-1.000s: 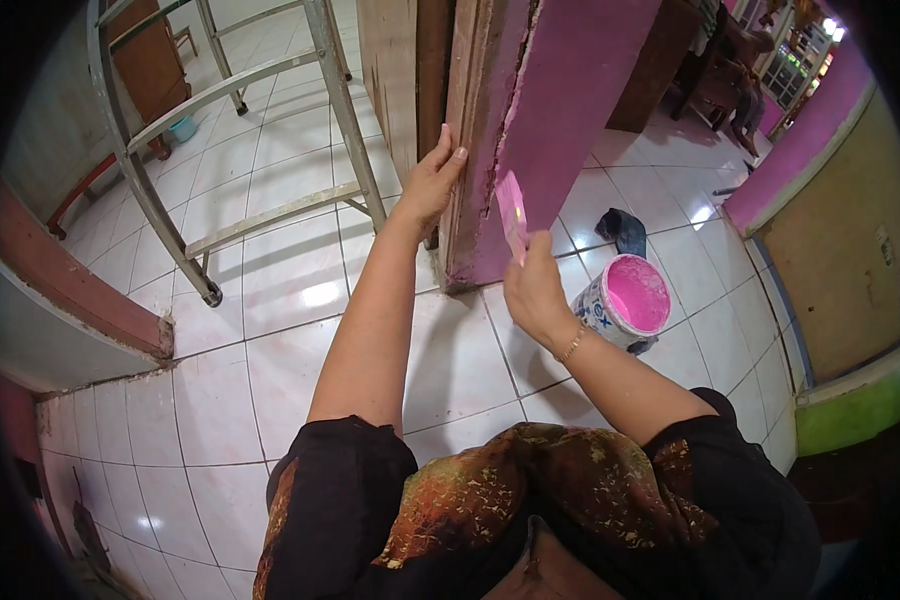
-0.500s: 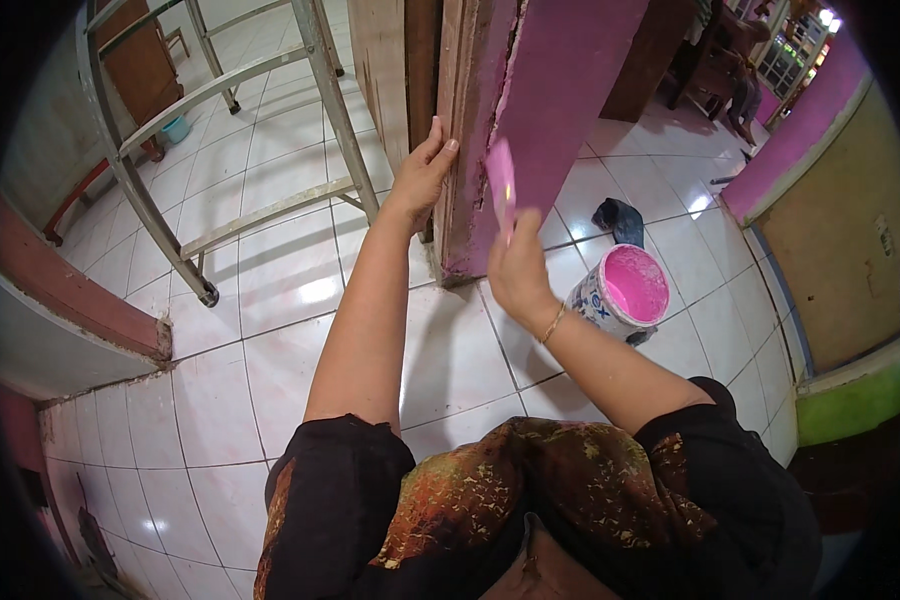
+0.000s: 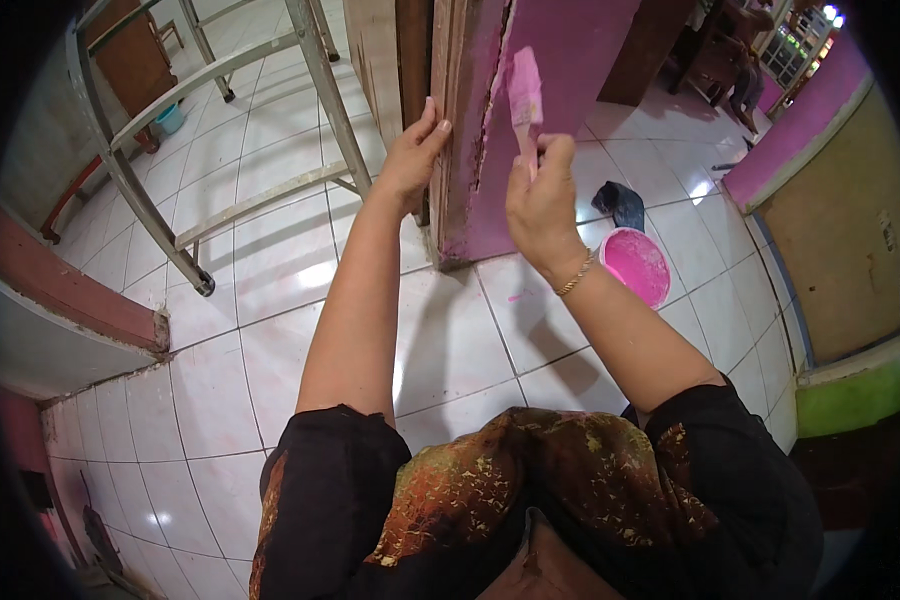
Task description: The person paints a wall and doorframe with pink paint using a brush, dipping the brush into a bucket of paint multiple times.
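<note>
A paintbrush (image 3: 525, 90) with pink-coated bristles points upward in my right hand (image 3: 545, 200), whose fingers are closed round its handle. Its bristles are by the pink wall (image 3: 570, 60); whether they touch it I cannot tell. My left hand (image 3: 410, 165) rests against the brown wooden door frame (image 3: 452, 120), its visible fingers stretched upward and holding nothing loose. A rough, cracked seam runs between the frame and the pink paint. On the floor beyond my right wrist stands a bucket (image 3: 667, 262) of pink paint, partly hidden by my forearm.
A metal ladder (image 3: 345, 130) stands on the white tiled floor (image 3: 450, 350) at the left. Dark cloth (image 3: 622, 205) lies behind the bucket. A light-blue pail (image 3: 170, 120) is far left. Another person (image 3: 748, 85) is seated in the far right room. A pink spot (image 3: 516, 296) marks the tiles.
My right hand has moved up and slightly right with the paintbrush, and the bristles now show broadside. My left hand stays at the frame. A pink spot on the floor is now visible.
</note>
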Available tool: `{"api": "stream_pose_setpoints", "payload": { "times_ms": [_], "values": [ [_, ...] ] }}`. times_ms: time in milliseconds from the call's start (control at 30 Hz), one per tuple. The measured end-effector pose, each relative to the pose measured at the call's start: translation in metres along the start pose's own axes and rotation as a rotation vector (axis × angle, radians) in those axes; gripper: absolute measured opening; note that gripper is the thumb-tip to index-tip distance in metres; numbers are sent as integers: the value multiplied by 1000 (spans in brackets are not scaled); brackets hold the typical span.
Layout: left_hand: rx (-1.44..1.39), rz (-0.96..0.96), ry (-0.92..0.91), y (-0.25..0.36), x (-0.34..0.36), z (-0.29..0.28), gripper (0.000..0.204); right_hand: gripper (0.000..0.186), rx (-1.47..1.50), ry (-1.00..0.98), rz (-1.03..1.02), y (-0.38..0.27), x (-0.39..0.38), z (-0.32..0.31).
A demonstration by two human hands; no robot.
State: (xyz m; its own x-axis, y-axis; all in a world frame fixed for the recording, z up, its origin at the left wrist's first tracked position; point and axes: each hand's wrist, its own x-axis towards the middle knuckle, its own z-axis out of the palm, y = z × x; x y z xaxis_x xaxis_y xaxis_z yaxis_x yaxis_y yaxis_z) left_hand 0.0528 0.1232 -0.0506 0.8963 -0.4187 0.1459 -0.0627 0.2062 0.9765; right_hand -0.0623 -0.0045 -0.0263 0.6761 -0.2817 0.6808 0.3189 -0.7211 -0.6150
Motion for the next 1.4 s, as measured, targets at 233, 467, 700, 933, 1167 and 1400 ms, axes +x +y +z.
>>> {"api": "stream_pose_setpoints", "payload": {
  "times_ms": [233,467,700,933,1167,1400],
  "values": [
    [28,-8,8,5,-4,2,70,27,-143,-523,414,85,-95,-1],
    [30,45,-9,-21,13,-14,72,19,-225,-824,418,115,-104,-16],
    [-6,38,29,-17,12,-15,69,28,-614,-1013,257,136,-103,-12],
    [-50,70,-3,-24,16,-21,63,27,-788,-919,319,164,-103,9],
    [-11,27,34,-26,16,-20,56,24,-835,-617,524,197,-107,28],
    [-36,44,11,-28,19,-18,54,22,-877,-637,461,209,-134,74]
  ]
}}
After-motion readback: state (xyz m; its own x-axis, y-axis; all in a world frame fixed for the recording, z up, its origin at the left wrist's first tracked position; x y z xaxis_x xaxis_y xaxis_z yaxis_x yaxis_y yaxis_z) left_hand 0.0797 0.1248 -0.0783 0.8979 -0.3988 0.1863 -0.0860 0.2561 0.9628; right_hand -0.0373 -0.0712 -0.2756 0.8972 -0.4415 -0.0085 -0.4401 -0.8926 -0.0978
